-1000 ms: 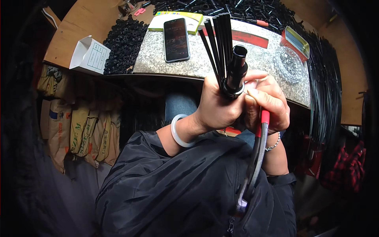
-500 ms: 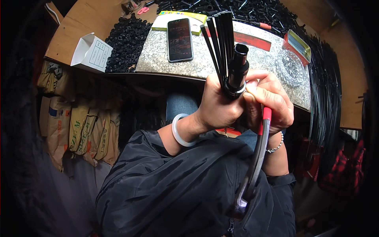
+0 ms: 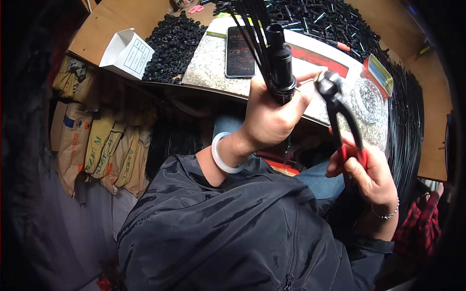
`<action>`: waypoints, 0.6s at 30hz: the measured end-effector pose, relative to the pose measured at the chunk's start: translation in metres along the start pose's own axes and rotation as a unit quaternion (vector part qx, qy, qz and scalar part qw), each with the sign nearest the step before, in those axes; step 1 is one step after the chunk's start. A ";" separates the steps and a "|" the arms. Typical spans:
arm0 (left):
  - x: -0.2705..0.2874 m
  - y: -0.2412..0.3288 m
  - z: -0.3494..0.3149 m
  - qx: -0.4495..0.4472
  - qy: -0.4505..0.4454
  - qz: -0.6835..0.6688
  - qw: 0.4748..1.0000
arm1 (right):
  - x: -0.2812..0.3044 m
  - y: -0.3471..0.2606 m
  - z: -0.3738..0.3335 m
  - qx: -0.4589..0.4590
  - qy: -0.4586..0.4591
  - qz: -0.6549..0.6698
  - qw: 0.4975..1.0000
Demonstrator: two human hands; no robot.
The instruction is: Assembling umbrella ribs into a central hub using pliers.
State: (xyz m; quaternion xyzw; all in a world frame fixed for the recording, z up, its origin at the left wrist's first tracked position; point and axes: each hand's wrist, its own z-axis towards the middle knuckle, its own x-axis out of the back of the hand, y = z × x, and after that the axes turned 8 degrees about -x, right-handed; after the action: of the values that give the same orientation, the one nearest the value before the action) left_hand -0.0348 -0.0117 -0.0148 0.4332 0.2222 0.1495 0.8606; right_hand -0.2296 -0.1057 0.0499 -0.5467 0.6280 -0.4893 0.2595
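Observation:
My left hand (image 3: 272, 116), with a white bangle at its wrist, is closed around a black tubular hub (image 3: 281, 63). Thin black ribs (image 3: 250, 41), like those of an umbrella, fan up beside that hub. In my right hand (image 3: 371, 174) are end-cutting pincers (image 3: 347, 119), gripped by their red handles with the jaws pointing up. Those jaws sit just right of the hub, near my left fingertips. What looks like a thin wire runs from the hub's lower collar toward the jaws; whether they bite it I cannot make out.
On the bench lie a phone (image 3: 241, 53), a white carton (image 3: 127, 53), heaps of small black parts (image 3: 175, 46), a red strip (image 3: 318, 60) and an open small box (image 3: 377, 75). Long black rods (image 3: 407, 116) hang over the right edge. Sacks (image 3: 99, 140) stand lower left.
My right hand has moved away from the hub, down and right, and the pincers have swung from hanging jaws-down to jaws-up. The hub has shifted slightly up and left.

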 end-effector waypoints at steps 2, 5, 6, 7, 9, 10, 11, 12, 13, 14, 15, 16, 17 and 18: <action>-0.004 0.004 -0.001 -0.009 0.003 -0.014 1.000 | 0.003 -0.008 -0.002 -0.019 -0.030 -0.064 0.997; -0.007 0.005 0.001 0.055 0.004 -0.038 0.998 | 0.009 -0.014 -0.002 -0.045 -0.024 -0.098 0.994; -0.007 0.005 0.002 0.055 0.004 -0.039 0.998 | 0.012 -0.017 -0.002 -0.045 -0.018 -0.121 0.991; -0.008 0.005 0.002 0.061 -0.003 -0.034 0.998 | 0.014 -0.020 -0.003 -0.039 -0.015 -0.133 0.990; -0.009 0.005 0.003 0.068 -0.011 -0.030 0.997 | 0.018 -0.025 -0.006 -0.026 -0.006 -0.145 0.989; -0.010 0.005 0.004 0.057 -0.013 -0.025 0.998 | 0.020 -0.031 -0.008 -0.051 -0.007 -0.156 0.986; -0.011 0.005 0.004 0.046 -0.016 -0.019 0.999 | 0.022 -0.040 -0.010 -0.075 -0.009 -0.166 0.983; -0.010 0.005 0.004 0.046 -0.015 -0.018 0.999 | 0.022 -0.047 -0.011 -0.105 -0.019 -0.177 0.978; -0.009 0.006 0.004 0.039 -0.032 0.024 0.998 | 0.022 -0.046 -0.011 -0.103 -0.022 -0.177 0.979; -0.008 0.006 0.005 0.031 -0.049 0.066 0.996 | 0.022 -0.044 -0.012 -0.150 -0.027 -0.115 0.982; -0.008 -0.013 0.004 -0.108 -0.038 0.073 0.991 | 0.021 -0.046 -0.017 -0.200 -0.022 -0.054 0.978; -0.010 -0.017 0.006 -0.107 -0.040 0.071 0.991 | 0.021 -0.042 -0.018 -0.197 -0.028 -0.049 0.979; -0.011 -0.020 0.007 -0.120 -0.037 0.072 0.989 | 0.020 -0.036 -0.019 -0.193 -0.034 -0.045 0.979; -0.012 -0.017 0.008 -0.134 -0.032 0.076 0.988 | 0.019 -0.030 -0.019 -0.199 -0.044 -0.013 0.979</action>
State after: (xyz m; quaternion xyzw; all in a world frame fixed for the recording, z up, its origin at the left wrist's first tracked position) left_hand -0.0397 -0.0327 -0.0212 0.3341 0.1390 0.2286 0.9038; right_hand -0.2379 -0.1147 0.0876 -0.6162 0.6940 -0.3334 0.1662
